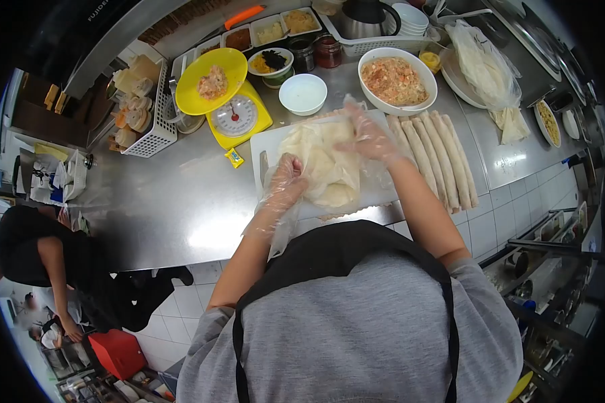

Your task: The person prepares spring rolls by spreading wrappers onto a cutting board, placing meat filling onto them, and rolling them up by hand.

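Note:
Thin pale wrapper sheets (333, 171) lie on a white cutting board (259, 146) on the steel counter. My left hand (287, 183), in a clear plastic glove, has its fingers curled at the sheets' left edge and pinches the thin material there. My right hand (371, 138), also gloved, is over the upper right of the sheets with its fingers spread and slightly blurred. Just right of the board, several long pale rolls (437, 158) lie side by side. Behind them stands a white bowl of minced filling (394, 80).
A yellow scale (234, 117) carries a yellow dish (193, 74) with some filling. A white bowl (302, 94) stands behind the board. To the left is a white basket of bottles (144, 134); at right, a plastic bag (480, 64). Another person (44, 248) is at lower left.

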`<state>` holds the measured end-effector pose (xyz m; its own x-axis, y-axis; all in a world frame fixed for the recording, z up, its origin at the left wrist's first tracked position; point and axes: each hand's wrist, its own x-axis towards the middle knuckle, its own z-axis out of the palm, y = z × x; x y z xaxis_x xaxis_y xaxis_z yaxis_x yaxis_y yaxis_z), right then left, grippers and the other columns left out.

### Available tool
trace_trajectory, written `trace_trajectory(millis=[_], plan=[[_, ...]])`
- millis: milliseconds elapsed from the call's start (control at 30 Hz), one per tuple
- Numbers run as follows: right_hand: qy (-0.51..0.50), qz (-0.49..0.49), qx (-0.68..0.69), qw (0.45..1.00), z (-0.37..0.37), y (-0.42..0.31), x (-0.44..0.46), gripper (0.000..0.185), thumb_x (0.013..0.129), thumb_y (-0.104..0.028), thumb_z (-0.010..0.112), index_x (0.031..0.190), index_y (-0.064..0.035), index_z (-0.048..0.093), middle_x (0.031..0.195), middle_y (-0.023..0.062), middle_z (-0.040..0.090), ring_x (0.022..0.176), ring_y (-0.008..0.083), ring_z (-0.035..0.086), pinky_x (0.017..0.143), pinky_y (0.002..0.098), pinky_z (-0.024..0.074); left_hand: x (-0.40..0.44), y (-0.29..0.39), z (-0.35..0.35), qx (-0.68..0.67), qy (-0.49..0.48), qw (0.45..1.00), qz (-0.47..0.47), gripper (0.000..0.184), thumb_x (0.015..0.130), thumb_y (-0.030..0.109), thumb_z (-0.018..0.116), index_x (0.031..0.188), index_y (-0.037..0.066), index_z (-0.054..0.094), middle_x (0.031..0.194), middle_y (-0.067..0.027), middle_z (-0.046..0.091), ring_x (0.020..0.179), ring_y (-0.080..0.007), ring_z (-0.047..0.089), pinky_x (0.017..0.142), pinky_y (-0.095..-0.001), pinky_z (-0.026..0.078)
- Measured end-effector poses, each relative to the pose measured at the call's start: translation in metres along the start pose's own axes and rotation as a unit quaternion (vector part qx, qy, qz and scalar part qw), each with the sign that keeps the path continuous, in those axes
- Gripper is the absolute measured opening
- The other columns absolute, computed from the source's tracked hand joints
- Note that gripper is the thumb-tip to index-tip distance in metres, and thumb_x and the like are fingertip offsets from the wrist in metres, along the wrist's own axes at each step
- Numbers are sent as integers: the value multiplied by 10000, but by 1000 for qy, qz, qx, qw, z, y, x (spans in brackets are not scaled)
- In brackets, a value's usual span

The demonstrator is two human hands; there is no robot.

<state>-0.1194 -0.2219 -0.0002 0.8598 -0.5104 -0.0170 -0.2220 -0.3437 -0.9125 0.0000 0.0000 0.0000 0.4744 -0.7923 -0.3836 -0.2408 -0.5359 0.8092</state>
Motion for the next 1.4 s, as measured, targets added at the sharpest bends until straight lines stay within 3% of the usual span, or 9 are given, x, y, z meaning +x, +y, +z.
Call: trace_trajectory(millis=[67,200,300,600,800,1000,1067,1200,1400], plan=[[70,-107,-274,953,5,-5,5,852,703,-297,743,1405,-127,290,1316,144,478,1155,321,501,1005,346,376,1,4,4,-137,49,982,122,645,717,23,660,1277,77,347,1034,-124,552,979,-137,528,864,-264,440],[-119,0,-254,960,-7,-26,15,535,702,-290,724,1168,-88,556,1131,152,584,1045,286,552,914,357,420,4,40,-4,-166,71,976,125,527,729,98,678,1175,36,404,1067,-148,571,935,-212,587,806,-327,478],[-83,-125,-376,914,0,-38,2,322,720,-279,698,941,-57,625,971,148,615,967,271,568,850,374,429,25,46,-7,181,187,958,123,464,747,172,676,1118,29,437,1064,-188,593,917,-314,608,776,-398,484],[49,-22,-12,999,-87,-62,-60,184,784,-180,646,877,-31,593,823,58,594,806,160,563,739,311,440,15,33,-36,167,222,954,113,200,806,160,625,983,81,576,989,-166,632,909,-364,602,801,-403,455],[181,33,268,946,-100,-98,-81,107,756,-104,651,753,-77,548,747,-62,501,738,76,477,682,231,398,0,13,-31,-106,282,950,87,338,856,231,611,1098,-1,570,1001,-169,639,883,-254,609,784,-337,458],[158,-9,239,958,-117,-96,-84,145,740,-118,652,711,-74,517,728,-49,499,707,80,463,658,230,391,3,-7,-31,-222,195,955,-23,548,814,306,674,1206,-32,494,1131,-171,583,981,-228,562,891,-307,428],[79,-56,176,980,-122,-102,-86,164,740,-137,657,710,-65,513,731,-32,507,709,88,465,666,239,391,7,-16,-32,46,202,977,60,791,708,376,768,1301,-5,409,1279,-191,478,1113,-264,501,957,-344,398],[-77,-113,15,990,-119,-134,-89,228,748,-204,671,718,-40,516,733,16,515,727,111,477,687,261,394,-13,76,-27,207,187,901,333,1074,554,460,841,1382,40,301,1389,-194,327,1273,-349,342,1074,-431,273],[-75,-105,74,989,-125,-172,-104,220,755,-193,647,716,-27,508,753,31,533,757,119,484,700,270,391,23,104,25,300,88,883,350,956,631,586,726,1343,46,385,1339,-183,430,1235,-349,401,1026,-434,315]])
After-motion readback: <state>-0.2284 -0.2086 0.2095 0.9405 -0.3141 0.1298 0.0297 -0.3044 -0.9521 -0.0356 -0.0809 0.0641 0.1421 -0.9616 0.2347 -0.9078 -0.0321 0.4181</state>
